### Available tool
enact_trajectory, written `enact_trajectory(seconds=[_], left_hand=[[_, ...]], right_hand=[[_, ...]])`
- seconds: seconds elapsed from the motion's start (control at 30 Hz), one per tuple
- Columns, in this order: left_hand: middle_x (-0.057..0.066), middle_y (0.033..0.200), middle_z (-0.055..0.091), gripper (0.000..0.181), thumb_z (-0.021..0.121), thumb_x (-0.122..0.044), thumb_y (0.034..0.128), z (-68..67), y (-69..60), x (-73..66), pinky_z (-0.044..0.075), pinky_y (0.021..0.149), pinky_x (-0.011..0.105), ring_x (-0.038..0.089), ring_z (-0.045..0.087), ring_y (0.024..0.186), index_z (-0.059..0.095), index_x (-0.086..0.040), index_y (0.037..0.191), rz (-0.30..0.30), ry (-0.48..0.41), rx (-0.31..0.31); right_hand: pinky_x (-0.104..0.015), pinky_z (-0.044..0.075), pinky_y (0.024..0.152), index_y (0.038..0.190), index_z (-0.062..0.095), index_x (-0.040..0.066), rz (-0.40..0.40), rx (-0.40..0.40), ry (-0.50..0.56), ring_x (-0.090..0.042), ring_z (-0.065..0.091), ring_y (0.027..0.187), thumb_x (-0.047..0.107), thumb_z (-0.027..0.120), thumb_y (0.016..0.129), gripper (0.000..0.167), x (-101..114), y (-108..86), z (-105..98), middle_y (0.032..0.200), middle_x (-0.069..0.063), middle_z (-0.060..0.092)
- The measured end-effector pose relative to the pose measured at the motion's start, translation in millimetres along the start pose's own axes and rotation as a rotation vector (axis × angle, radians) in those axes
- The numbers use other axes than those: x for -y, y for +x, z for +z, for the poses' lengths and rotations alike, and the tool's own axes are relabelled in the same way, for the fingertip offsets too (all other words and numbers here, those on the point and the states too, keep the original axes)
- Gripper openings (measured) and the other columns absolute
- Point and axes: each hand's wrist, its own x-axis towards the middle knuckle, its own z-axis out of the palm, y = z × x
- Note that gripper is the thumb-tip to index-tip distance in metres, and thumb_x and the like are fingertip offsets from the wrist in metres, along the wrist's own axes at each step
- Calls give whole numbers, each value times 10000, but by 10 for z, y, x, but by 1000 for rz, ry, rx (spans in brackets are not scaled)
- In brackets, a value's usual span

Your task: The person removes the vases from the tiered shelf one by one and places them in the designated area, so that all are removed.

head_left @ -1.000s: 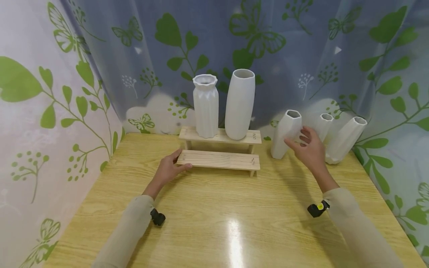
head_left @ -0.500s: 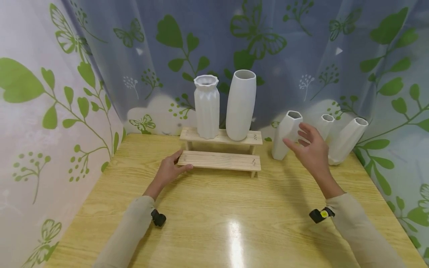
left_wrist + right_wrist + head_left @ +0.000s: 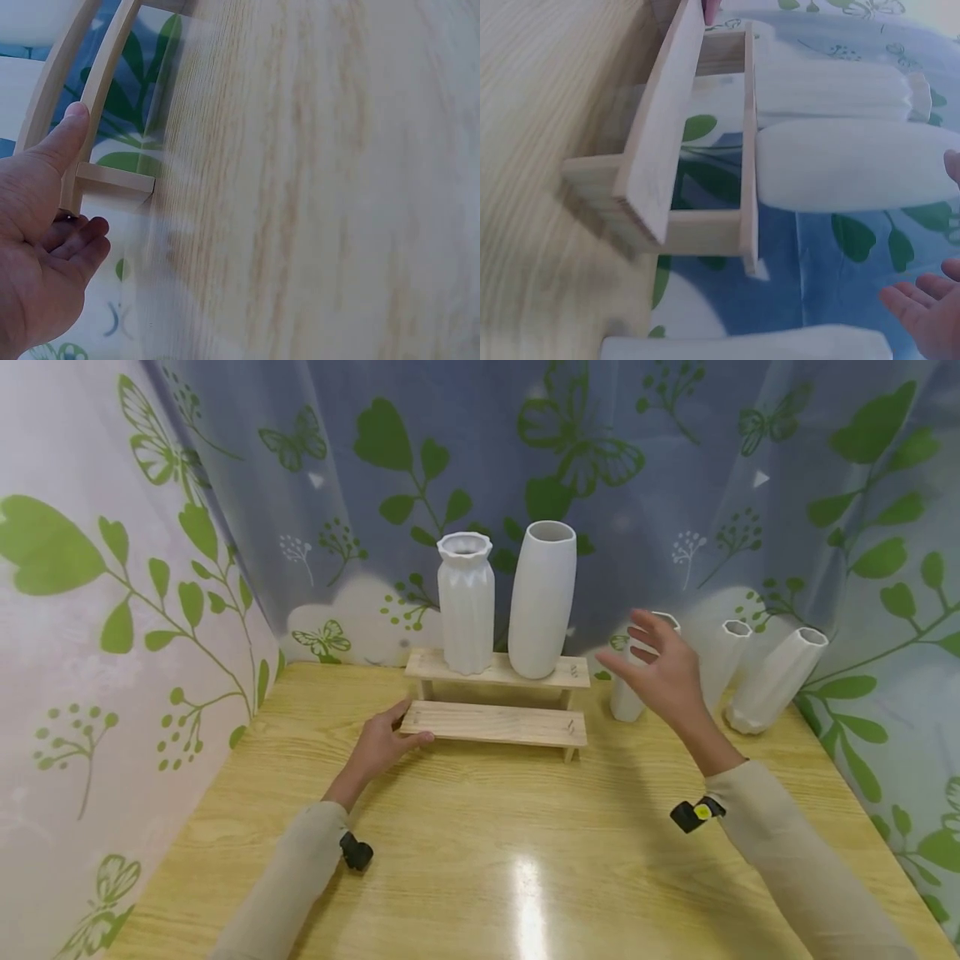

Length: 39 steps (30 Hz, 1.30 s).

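Observation:
A two-step wooden stand (image 3: 495,724) sits at the back of the table. My left hand (image 3: 378,745) grips the left end of its lower step; in the left wrist view the thumb lies along the board and the fingers curl near its end. On the upper step stand a white vase with a ruffled rim (image 3: 467,610) and a tall smooth white vase (image 3: 543,602). My right hand (image 3: 662,672) is in the air, fingers spread and holding nothing. It partly hides a white faceted vase (image 3: 627,703) standing right of the stand.
Two more white vases stand at the back right: a narrow one (image 3: 724,652), partly behind the right forearm, and a ribbed one (image 3: 776,687). A patterned curtain (image 3: 480,435) hangs right behind the stand and along both sides of the wooden table (image 3: 465,843).
My right hand has drawn away from the faceted vase and shifted left, now covering more of it. The left hand stays on the stand. The vases have not moved.

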Motion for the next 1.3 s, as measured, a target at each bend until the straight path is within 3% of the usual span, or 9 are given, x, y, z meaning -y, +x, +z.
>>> enact_trajectory(seconds=[0.27, 0.53, 0.77, 0.93, 1.3], left_hand=[[197, 1632, 324, 946, 782, -435, 902, -7, -10, -15, 475, 1081, 511, 404, 419, 1438, 300, -24, 1606, -4, 2, -2], [186, 1646, 298, 962, 772, -450, 904, -4, -16, -22, 459, 1099, 505, 399, 393, 1455, 279, -22, 1611, -7, -12, 0], [178, 1645, 303, 951, 781, -432, 903, -4, -23, -21, 452, 1106, 507, 393, 395, 1456, 289, -30, 1610, -9, -24, 0], [180, 1644, 306, 947, 779, -433, 905, 2, -12, -12, 448, 1110, 512, 394, 392, 1457, 291, -35, 1612, -14, -18, -1], [191, 1639, 311, 929, 784, -392, 912, 12, -14, -4, 450, 1108, 506, 390, 399, 1453, 292, -22, 1607, -3, -19, -10]], right_hand=[[-513, 447, 1113, 1569, 403, 107, -50, 64, -29, -323, 472, 1416, 453, 830, 858, 898, 178, 223, 181, 1583, -98, 442], [-516, 476, 1083, 1575, 395, 118, -7, 103, -26, -362, 508, 1378, 541, 827, 823, 965, 212, 426, 302, 1575, -113, 447], [-546, 485, 1064, 1564, 405, 110, 33, 142, 14, -369, 515, 1373, 488, 833, 841, 922, 214, 530, 381, 1556, -128, 465], [-526, 500, 1049, 1543, 435, 117, 42, 143, 90, -330, 541, 1347, 441, 852, 835, 883, 255, 574, 459, 1520, -113, 499], [-504, 518, 1031, 1564, 380, 107, 49, 119, 60, -307, 578, 1287, 508, 857, 803, 983, 276, 670, 606, 1496, -127, 517]])
